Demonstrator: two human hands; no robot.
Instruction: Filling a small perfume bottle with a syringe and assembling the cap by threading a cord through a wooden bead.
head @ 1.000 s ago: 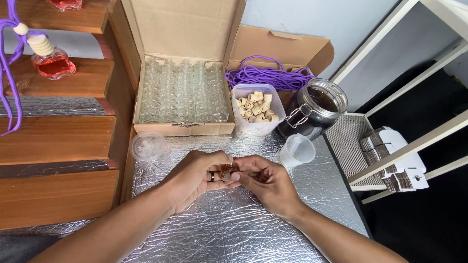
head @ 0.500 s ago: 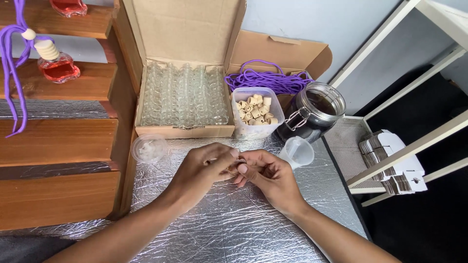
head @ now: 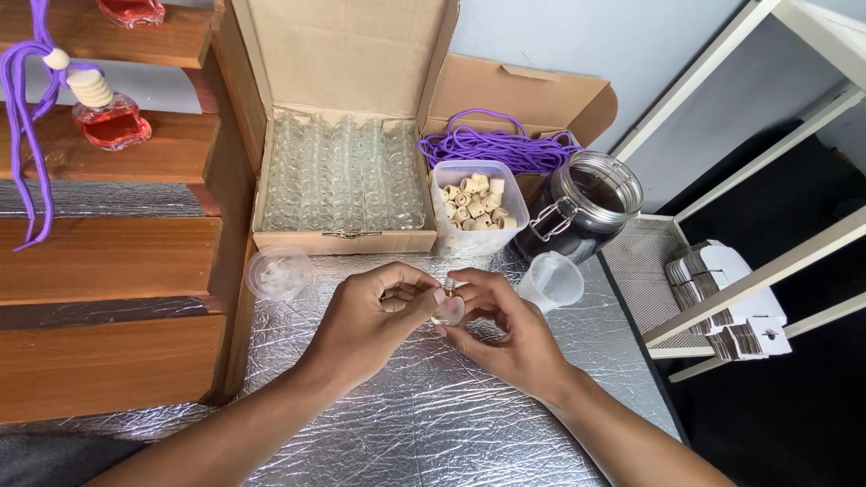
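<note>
- Head view, looking down: nearest are two forearms coming in from the bottom edge over a bench [head: 433,424] covered in crinkled silver foil.
- Both hands meet above the middle of the bench. The left hand [head: 374,320] is curled, its fingertips pinched at the top of a small clear glass bottle [head: 447,309].
- The right hand [head: 505,329] cups that bottle from the other side and below, fingers closed about it; the bottle sits between the two hands, touching both, held off the foil.
- Just left of the left hand lies a small round clear tub [head: 280,273] on the foil.
- Just right of the right hand stands a small clear plastic cup [head: 552,281].
- Behind the hands, an open cardboard box [head: 343,144] holds rows of empty glass bottles.
- Beside it is a clear container of wooden caps [head: 475,206], then a dark glass jar with a wire clasp [head: 582,206].
- Farther back, a second cardboard box holds a coil of purple cord [head: 501,144].
- At far left, wooden steps [head: 108,257] carry a bottle of red liquid [head: 110,122] with a wooden cap.
- At right, small white cards [head: 722,302] are stacked on a low shelf.
</note>
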